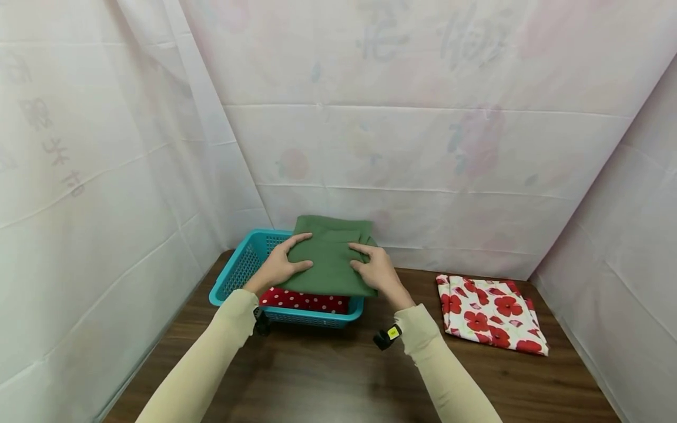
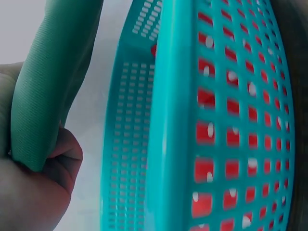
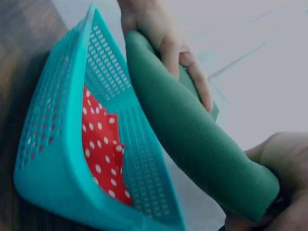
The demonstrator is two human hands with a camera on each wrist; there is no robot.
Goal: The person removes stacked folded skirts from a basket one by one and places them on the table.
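Note:
A folded green cloth [image 1: 330,264] is held level over the blue plastic basket [image 1: 233,271]. My left hand [image 1: 278,264] grips its left side, thumb on top and fingers curled beneath the fold, as the left wrist view shows. On the opposite side my right hand [image 1: 376,269] pinches the cloth, its thumb and a finger lying on top. In the right wrist view the green cloth [image 3: 192,134] hangs above the basket rim with a gap below it. Inside the basket lies a folded red cloth with white dots [image 3: 103,144], partly hidden under the green one in the head view.
A folded white cloth with red flowers [image 1: 492,314] lies on the dark wooden table [image 1: 317,376] to the right. Pale printed sheets [image 1: 423,153] hang behind the table and along both sides. The basket stands near the back left, close to the sheets.

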